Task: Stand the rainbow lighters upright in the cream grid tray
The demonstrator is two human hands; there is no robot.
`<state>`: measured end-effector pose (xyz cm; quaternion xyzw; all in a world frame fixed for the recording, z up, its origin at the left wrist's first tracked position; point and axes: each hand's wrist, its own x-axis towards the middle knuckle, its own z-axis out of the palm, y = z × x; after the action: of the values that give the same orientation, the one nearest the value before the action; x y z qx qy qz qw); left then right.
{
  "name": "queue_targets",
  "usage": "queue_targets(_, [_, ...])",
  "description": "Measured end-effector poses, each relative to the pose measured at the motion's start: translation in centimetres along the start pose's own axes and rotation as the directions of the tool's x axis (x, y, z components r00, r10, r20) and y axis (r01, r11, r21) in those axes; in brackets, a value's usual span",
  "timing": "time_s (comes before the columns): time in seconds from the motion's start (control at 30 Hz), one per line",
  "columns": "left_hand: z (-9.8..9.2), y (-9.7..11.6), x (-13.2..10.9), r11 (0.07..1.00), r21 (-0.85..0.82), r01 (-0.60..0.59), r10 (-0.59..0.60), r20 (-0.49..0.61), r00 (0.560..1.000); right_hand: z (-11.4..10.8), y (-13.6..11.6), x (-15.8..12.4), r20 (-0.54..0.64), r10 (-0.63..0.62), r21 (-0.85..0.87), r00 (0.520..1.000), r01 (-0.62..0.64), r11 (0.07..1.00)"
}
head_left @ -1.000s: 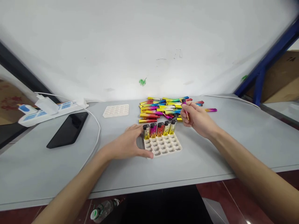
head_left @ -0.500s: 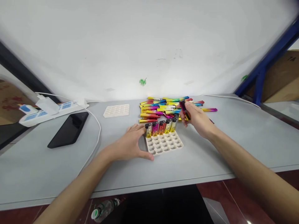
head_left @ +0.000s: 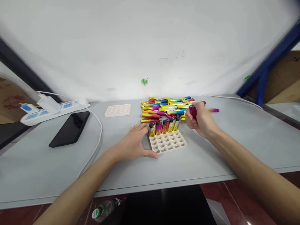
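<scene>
Below the table's near edge we see a red tiled floor (head_left: 220, 189) and a plastic bottle (head_left: 106, 210). On the grey table (head_left: 138, 175) stands a white tray (head_left: 168, 142), five lighters (head_left: 165, 126) upright along its far row. To the left we find a white cable (head_left: 100, 132), a black phone (head_left: 70, 128) and a power strip (head_left: 32, 118). Farther back come a second tray (head_left: 117, 110) and a heap of shiny lighters (head_left: 152, 115); behind them rises a white wall (head_left: 117, 47), with a blue frame (head_left: 261, 86) and a cardboard box (head_left: 284, 79) at the right.

Our left hand (head_left: 134, 142) is spread along the first tray's left side, thumb at the near corner, fingers beside the end lighter. Our right hand (head_left: 200, 118) is curled round a purple-red lighter (head_left: 192, 111), in front of the heap's right part.

Fingers cover most of that lighter, so we see little beyond one end. The right hand hides some of the heap, and both forearms run out of view.
</scene>
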<state>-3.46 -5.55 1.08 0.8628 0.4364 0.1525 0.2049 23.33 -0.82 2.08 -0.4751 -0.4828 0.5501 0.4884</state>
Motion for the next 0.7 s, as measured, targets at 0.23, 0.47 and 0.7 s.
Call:
queue_targets(0.23, [0.1,-0.03,-0.01,1.0,0.007,0.005,-0.005,-0.001,1.0,0.22,-0.04,-0.26,0.01,-0.005,0.013,1.0,0.005,1.0])
queue_targets(0.47, [0.28,-0.13,0.11,1.0,0.014,-0.002,0.002,-0.006,1.0,0.27,0.19,-0.24,0.04,-0.01,-0.017,0.999,0.011,1.0])
queue_targets(0.7, [0.42,-0.27,0.18,1.0,0.021,0.002,-0.001,-0.029,1.0,0.5,-0.01,-0.44,0.054,-0.019,0.01,0.998,0.019,1.0])
